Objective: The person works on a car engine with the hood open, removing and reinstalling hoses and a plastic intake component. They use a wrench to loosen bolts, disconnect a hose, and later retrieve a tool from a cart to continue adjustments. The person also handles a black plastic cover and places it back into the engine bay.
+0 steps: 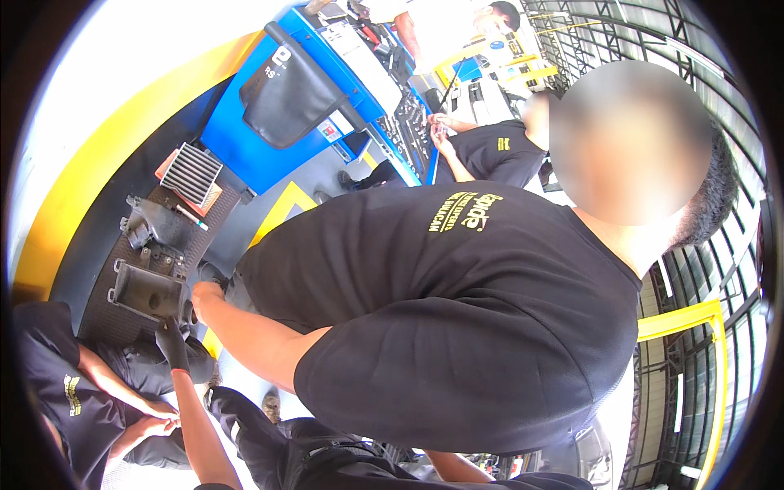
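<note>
My left hand [172, 344] wears a black glove and reaches up from the lower edge to the near corner of a black plastic box-shaped housing [145, 291]. The glove touches that corner, but dark on dark hides whether the fingers grip it. A co-worker in a black t-shirt [457, 318] bends across the middle of the view, with a bare hand [204, 296] at the housing's right side. My right hand is out of sight.
The housing lies on a black ribbed mat [106, 322] beside a black duct part [149, 225] and a pleated grey filter [190, 173]. A blue machine [282, 98] stands behind. Another person [82, 400] crouches at lower left. More people work at the back.
</note>
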Action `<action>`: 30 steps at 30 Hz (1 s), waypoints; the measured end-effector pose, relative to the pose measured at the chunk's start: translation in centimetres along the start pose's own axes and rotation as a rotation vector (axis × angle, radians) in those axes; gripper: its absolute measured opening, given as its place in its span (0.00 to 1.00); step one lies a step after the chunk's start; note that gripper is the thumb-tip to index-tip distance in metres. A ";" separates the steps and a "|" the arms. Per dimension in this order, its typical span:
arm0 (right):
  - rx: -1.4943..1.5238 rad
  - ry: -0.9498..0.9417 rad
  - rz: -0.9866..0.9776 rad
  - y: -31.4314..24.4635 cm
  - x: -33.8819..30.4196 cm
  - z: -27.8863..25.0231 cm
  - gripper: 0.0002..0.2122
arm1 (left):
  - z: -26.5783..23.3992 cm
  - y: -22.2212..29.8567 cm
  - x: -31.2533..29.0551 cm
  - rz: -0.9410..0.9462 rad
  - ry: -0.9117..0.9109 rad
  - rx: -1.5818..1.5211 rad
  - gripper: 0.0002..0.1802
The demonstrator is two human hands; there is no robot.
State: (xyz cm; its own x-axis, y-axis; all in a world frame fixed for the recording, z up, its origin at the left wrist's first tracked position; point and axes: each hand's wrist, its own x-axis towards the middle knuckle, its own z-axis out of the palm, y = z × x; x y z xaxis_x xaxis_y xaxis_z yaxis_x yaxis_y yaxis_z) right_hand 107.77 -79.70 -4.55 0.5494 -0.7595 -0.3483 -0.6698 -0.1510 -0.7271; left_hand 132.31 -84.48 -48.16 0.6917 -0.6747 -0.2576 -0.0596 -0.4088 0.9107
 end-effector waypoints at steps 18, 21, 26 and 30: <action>0.062 -0.147 0.137 1.3 -6.1 -5.6 0.18 | -2.2 8.3 -10.5 -0.320 -0.128 -0.823 0.17; 0.116 -0.148 0.169 1.3 -6.5 -6.2 0.19 | -1.9 8.5 -13.6 -0.370 -0.052 -0.802 0.18; -0.149 -0.239 -0.038 -0.8 -5.1 -7.1 0.19 | -3.6 7.1 -16.5 -0.504 -0.301 -0.795 0.19; -0.202 -0.217 -0.034 -0.8 -6.3 -5.1 0.18 | -5.0 3.9 -20.6 -0.229 -0.403 -0.831 0.21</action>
State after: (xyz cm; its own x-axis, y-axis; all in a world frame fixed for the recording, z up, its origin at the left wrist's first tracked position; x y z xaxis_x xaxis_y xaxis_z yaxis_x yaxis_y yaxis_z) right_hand 102.24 -78.04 1.25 0.6524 -0.6025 -0.4597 -0.7232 -0.3135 -0.6154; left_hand 121.48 -69.11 -37.67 0.3135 -0.8568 -0.4094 0.6848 -0.0947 0.7225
